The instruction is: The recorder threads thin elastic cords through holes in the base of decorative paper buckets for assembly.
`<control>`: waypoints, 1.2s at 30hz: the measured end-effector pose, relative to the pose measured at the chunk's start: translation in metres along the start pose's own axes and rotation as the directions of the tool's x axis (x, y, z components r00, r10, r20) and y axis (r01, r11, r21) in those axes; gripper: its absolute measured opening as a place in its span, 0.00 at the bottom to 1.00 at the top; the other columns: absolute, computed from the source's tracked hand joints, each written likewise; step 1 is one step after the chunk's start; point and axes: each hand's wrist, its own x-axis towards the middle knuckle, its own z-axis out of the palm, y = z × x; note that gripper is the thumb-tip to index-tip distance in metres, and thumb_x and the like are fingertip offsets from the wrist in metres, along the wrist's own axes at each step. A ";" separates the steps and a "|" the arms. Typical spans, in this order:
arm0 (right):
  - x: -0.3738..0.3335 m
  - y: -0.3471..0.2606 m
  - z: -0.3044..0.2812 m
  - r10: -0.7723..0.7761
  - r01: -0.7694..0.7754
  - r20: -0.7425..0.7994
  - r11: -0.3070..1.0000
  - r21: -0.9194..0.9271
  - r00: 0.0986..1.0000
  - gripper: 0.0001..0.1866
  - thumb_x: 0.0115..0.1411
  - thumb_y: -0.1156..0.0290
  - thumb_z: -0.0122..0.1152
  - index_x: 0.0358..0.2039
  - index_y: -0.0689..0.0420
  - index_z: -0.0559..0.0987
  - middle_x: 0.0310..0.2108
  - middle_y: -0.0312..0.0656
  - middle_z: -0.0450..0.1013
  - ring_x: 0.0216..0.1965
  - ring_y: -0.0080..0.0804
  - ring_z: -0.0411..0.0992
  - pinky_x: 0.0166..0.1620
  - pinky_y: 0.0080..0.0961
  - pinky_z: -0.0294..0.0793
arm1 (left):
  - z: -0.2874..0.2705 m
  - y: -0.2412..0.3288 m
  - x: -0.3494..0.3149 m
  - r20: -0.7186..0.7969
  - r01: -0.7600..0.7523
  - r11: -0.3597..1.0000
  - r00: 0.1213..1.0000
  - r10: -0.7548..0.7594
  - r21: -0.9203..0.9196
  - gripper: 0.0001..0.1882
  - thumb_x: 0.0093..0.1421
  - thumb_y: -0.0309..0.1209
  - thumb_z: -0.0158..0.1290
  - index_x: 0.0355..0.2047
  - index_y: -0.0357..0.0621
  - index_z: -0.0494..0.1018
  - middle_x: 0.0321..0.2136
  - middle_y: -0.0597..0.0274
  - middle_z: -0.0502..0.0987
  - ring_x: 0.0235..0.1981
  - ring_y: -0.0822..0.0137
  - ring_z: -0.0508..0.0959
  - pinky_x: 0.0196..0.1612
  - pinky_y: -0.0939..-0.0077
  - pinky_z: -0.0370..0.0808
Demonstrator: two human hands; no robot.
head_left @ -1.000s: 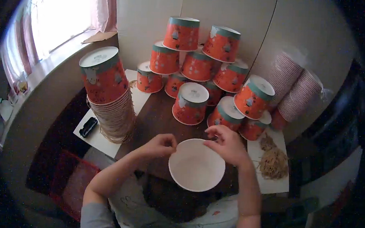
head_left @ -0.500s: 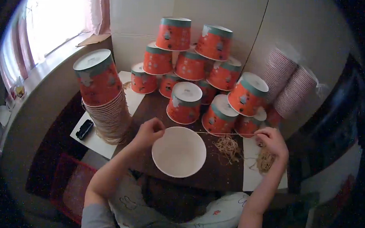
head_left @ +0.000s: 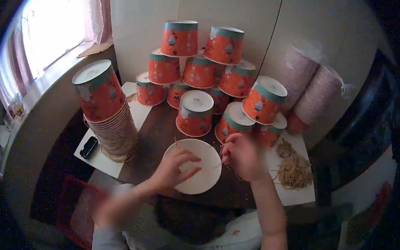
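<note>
While its round mouth faced up toward the person, the open white tub (head_left: 210, 176) lay between the 2 hands, with no long side to speak of; its axis ran from mouth to base, toward the dark table (head_left: 149, 136). The left hand (head_left: 176, 166) was nearer, lying over the tub's left part with fingers and thumb spread, nothing visibly gripped. The right hand (head_left: 243, 157) was just beside the tub's right rim, its fingers curled into a pinch, apparently on a thin strand (head_left: 218, 166) that crossed that rim. Well right of the tub lay a brown tangle of fibre (head_left: 296, 171); beyond the tub stood an upturned orange tub (head_left: 194, 120).

The left hand hid much of the tub's inside, and the base was out of sight, so its contact with the table could not be confirmed. Blur covered the back of the right hand, and the strand's full run could not be traced. A short brown wisp (head_left: 176, 142) showed at the tub's far-left rim; whether it belonged to the same strand could not be told.
</note>
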 end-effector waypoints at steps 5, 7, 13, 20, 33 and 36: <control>0.000 0.011 0.025 0.047 -0.055 0.068 0.992 0.114 0.997 0.08 0.56 0.70 0.50 0.36 0.56 0.65 0.25 0.38 0.68 0.24 0.25 0.69 0.30 0.20 0.71 | 0.011 0.015 -0.008 0.146 0.005 0.988 0.989 0.017 -0.154 0.13 0.45 0.32 0.58 0.33 0.43 0.72 0.29 0.58 0.72 0.34 0.61 0.72 0.36 0.71 0.69; 0.003 0.014 0.029 0.056 -0.072 0.115 0.988 0.140 0.992 0.08 0.56 0.70 0.50 0.36 0.56 0.65 0.25 0.38 0.68 0.24 0.25 0.69 0.29 0.20 0.71 | 0.013 0.014 -0.011 0.138 0.046 0.967 0.990 -0.011 -0.250 0.12 0.46 0.31 0.57 0.32 0.42 0.73 0.29 0.59 0.72 0.33 0.62 0.72 0.35 0.72 0.69; 0.009 0.017 0.036 0.044 -0.049 0.077 0.997 0.060 0.996 0.06 0.57 0.72 0.48 0.35 0.57 0.65 0.25 0.38 0.69 0.24 0.24 0.69 0.28 0.17 0.68 | 0.004 0.009 -0.009 0.231 0.115 0.955 0.972 -0.051 -0.272 0.05 0.48 0.28 0.55 0.26 0.41 0.74 0.25 0.60 0.73 0.30 0.64 0.72 0.32 0.73 0.69; 0.013 0.022 0.024 -0.363 0.323 0.236 0.201 -0.925 0.901 0.10 0.51 0.77 0.51 0.36 0.61 0.67 0.29 0.44 0.69 0.30 0.39 0.70 0.35 0.25 0.70 | -0.004 0.005 -0.013 0.093 0.046 0.997 0.994 -0.052 0.060 0.04 0.44 0.31 0.57 0.22 0.46 0.75 0.24 0.62 0.72 0.27 0.63 0.72 0.28 0.71 0.70; 0.013 0.044 0.047 0.107 0.256 0.379 0.569 -0.782 0.919 0.15 0.53 0.67 0.52 0.39 0.60 0.67 0.33 0.49 0.69 0.34 0.41 0.70 0.37 0.31 0.69 | -0.012 -0.002 -0.014 0.133 0.045 0.968 0.988 -0.079 0.245 0.06 0.39 0.30 0.57 0.20 0.46 0.73 0.20 0.64 0.68 0.26 0.63 0.72 0.26 0.70 0.71; 0.012 0.052 0.045 0.039 0.219 0.284 0.543 -0.811 0.958 0.10 0.51 0.70 0.54 0.33 0.61 0.72 0.24 0.43 0.69 0.24 0.29 0.68 0.30 0.23 0.68 | -0.013 -0.005 -0.014 0.135 0.051 0.977 0.988 -0.080 0.208 0.06 0.39 0.31 0.57 0.19 0.46 0.72 0.20 0.63 0.68 0.25 0.63 0.71 0.26 0.70 0.70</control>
